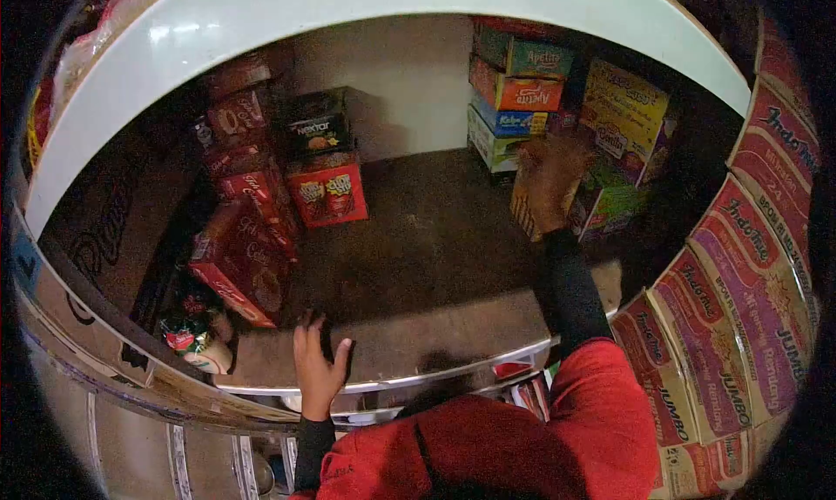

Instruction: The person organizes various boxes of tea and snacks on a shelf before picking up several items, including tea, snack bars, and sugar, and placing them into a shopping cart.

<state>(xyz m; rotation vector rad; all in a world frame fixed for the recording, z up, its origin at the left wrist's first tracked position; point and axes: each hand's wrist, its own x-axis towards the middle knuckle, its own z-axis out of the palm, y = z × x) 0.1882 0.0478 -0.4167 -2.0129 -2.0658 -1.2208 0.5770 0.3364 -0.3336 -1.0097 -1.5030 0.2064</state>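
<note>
My left hand [320, 365] is over the front edge of the brown shelf [409, 282], its fingers apart and nothing in it. Deep in the shelf on the right, my right hand [550, 178] is blurred, at the top of an upright yellowish striped box [529, 200]; whether its fingers grip the box is unclear. Just left of that box stands a stack with a green Apetito box [540, 59], an orange one [531, 93] and a blue box [521, 122]. A yellow box [624, 108] rests above a green and purple box [605, 206] to the right.
On the left are red boxes [248, 256], a black Nextar box [319, 133] and a red box with yellow print [331, 195]. Small packets [198, 339] lie by the front left corner. Indomie cartons [740, 300] are piled outside on the right. A white curved rim [392, 0] crosses the top.
</note>
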